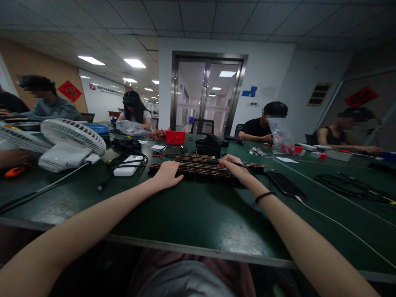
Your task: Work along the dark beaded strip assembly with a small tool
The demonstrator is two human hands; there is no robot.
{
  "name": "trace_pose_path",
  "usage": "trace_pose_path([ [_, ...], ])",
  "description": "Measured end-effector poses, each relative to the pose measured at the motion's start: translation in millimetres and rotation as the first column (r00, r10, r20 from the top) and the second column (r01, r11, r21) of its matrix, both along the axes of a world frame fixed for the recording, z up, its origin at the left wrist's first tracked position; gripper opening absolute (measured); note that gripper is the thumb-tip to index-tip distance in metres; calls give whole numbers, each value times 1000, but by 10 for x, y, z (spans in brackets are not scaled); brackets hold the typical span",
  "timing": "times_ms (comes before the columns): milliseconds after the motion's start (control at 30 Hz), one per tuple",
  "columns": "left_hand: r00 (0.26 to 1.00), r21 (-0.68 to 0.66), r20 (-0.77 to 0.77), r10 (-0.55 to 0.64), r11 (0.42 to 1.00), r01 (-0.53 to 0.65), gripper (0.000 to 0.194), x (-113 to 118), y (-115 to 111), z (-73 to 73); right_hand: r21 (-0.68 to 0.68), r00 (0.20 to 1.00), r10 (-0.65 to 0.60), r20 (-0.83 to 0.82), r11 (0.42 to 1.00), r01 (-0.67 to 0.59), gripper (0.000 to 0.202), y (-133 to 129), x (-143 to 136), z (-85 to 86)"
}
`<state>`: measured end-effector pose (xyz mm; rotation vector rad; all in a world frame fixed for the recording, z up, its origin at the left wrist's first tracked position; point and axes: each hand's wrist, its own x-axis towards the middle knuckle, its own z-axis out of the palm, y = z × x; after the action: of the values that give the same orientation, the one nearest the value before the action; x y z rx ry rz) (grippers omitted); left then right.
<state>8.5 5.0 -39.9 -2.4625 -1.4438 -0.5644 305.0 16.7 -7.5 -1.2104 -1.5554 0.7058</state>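
Several thin copper-coloured rods or strips [198,167] lie side by side across a dark rack on the green table. On their left part rests my left hand [167,175], with fingers laid over the rods and the thumb stretched out. My right hand [232,166] is closed on a dark pen-shaped tool [211,161], held low and almost level over the rods, its tip pointing left. A black cord runs from my right hand back along the wrist. Whether the tip touches a rod is too small to tell.
Behind the rods stand a black stand-like object [208,146] and a red box [175,136]. Left are a white power bank [128,165] with black cables and a white fan [71,144]. A phone [286,185] on a white cable lies right. Other people sit around the table.
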Motion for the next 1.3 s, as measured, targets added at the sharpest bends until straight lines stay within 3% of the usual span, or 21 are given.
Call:
trace_pose_path([
  [867, 999, -49, 31, 8, 999, -7, 43, 9, 2, 4, 0, 1000, 2, 9, 1000, -2, 16, 9, 0, 18],
  [1067, 999, -69, 38, -3, 998, 6, 41, 2, -10, 23, -25, 998, -26, -59, 999, 25, 16, -17, 9, 0],
  [1300, 997, -41, 73, -18, 999, 21, 38, -9, 22, -19, -30, 958, -118, -261, 993, 114, 17, -4, 19, -56],
])
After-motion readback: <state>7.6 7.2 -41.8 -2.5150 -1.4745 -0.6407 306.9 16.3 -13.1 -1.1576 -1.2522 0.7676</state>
